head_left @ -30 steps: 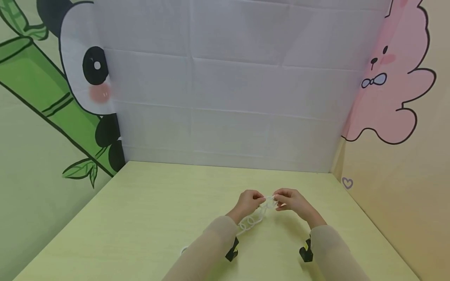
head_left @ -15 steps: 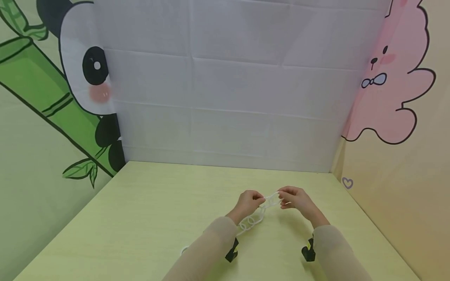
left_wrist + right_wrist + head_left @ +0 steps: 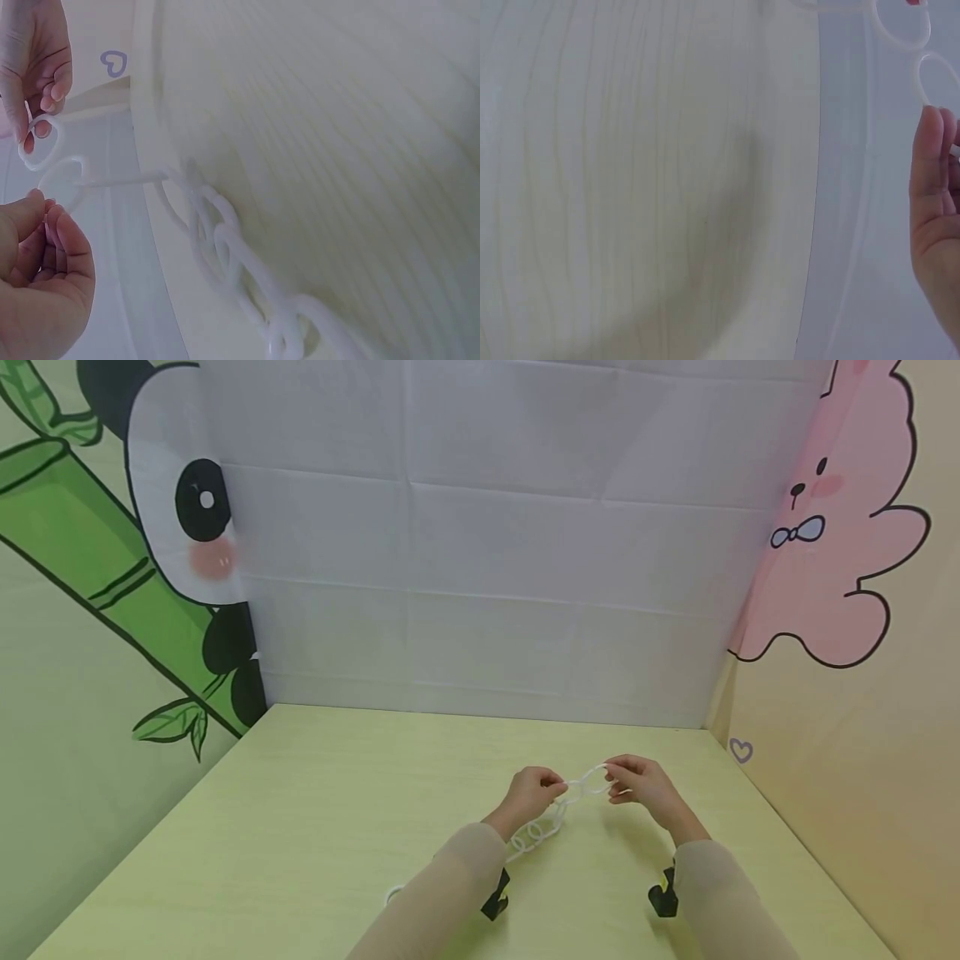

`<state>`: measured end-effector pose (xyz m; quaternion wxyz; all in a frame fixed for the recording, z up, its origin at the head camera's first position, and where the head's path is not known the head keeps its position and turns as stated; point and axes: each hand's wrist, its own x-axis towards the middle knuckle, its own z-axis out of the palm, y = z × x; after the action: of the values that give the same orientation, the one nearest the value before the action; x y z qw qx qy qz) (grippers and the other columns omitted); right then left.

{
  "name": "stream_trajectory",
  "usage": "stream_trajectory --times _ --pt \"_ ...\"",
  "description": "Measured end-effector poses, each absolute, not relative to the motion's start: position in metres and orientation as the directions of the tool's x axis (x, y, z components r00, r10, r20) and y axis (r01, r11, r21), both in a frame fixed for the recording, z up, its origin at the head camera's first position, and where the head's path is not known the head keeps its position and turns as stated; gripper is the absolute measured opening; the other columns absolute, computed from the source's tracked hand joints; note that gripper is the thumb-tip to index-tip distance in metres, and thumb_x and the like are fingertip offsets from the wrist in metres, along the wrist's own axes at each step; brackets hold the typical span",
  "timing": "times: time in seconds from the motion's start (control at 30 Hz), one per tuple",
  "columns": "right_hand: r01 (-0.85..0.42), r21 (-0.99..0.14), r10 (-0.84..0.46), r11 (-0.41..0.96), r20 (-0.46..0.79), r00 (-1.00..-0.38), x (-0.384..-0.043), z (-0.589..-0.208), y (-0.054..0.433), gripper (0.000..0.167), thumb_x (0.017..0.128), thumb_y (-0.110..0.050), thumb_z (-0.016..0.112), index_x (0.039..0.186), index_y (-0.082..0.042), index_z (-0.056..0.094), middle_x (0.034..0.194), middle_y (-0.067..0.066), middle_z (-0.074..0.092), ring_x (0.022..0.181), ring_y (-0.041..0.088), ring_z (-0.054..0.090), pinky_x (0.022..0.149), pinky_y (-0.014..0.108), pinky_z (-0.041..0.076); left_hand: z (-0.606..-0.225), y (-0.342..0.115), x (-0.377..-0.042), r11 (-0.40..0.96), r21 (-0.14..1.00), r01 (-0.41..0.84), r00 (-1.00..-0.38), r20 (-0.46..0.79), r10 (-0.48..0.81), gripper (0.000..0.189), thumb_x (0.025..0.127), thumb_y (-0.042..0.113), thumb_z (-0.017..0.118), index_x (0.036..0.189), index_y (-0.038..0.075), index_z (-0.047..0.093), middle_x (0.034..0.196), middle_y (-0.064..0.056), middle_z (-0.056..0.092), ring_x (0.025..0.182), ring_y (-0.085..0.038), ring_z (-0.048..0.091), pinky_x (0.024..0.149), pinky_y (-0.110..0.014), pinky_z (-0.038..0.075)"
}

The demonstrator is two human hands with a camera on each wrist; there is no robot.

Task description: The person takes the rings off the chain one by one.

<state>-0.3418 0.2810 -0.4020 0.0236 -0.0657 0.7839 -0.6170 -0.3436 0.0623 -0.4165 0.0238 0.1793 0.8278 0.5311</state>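
A white plastic link chain point(image 3: 558, 817) runs between my hands and trails back under my left forearm. My left hand point(image 3: 528, 793) pinches one link between thumb and forefinger. Just to its right, my right hand point(image 3: 641, 785) holds the end link point(image 3: 59, 142) by its outer side with its fingertips. In the left wrist view these two links meet edge to edge, and the rest of the chain hangs away in several looped links point(image 3: 240, 255). The right wrist view shows the right hand's fingers point(image 3: 928, 150) at the end link.
Beside my left sleeve point(image 3: 442, 893) a small white curved piece point(image 3: 391, 893) pokes out on the pale yellow table point(image 3: 300, 827). A white sheet point(image 3: 480, 543) hangs behind the table, with cartoon-printed walls left and right. Black camera mounts point(image 3: 664, 897) hang below both wrists.
My right hand has moved right and slightly away, drawing the end link out from the left hand, so the links between the hands are stretched. The left hand has stayed nearly still.
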Motion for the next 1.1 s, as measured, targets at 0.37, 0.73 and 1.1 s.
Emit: stream_trajectory --times 0.37,0.73,1.1 --pt "-0.082 -0.976 -0.095 0.203 0.064 -0.993 -0.343 -0.404 0.288 0.036 0.094 -0.015 0.054 0.114 0.015 0.049 0.087 0.011 0.058 0.067 0.015 0.058 0.066 0.032 0.054 -0.416 0.062 -0.343 0.357 0.893 0.274 -0.933 0.157 0.323 0.013 0.09 0.016 0.061 0.088 0.004 0.066 0.076 0.003 0.059 0.066 -0.01 0.056 0.059 -0.022 0.048" --pt "-0.077 -0.972 -0.028 0.22 0.073 -0.997 -0.342 -0.406 0.296 0.028 0.095 -0.013 0.053 0.109 0.012 0.053 0.084 0.009 0.058 0.064 0.014 0.058 0.063 0.031 0.054 -0.415 0.063 -0.343 0.348 0.895 0.278 -0.931 0.162 0.328 0.013 0.09 0.016 0.061 0.089 0.004 0.066 0.078 0.0 0.06 0.067 -0.009 0.056 0.06 -0.022 0.048" --pt "-0.023 -0.97 0.028 0.243 0.03 -0.999 -0.344 -0.416 0.308 0.031 0.095 -0.012 0.052 0.112 0.014 0.049 0.086 0.013 0.058 0.062 0.014 0.059 0.061 0.029 0.054 -0.416 0.064 -0.343 0.349 0.892 0.289 -0.927 0.169 0.336 0.013 0.09 0.016 0.061 0.089 0.004 0.066 0.078 0.0 0.06 0.069 -0.014 0.058 0.06 -0.022 0.048"
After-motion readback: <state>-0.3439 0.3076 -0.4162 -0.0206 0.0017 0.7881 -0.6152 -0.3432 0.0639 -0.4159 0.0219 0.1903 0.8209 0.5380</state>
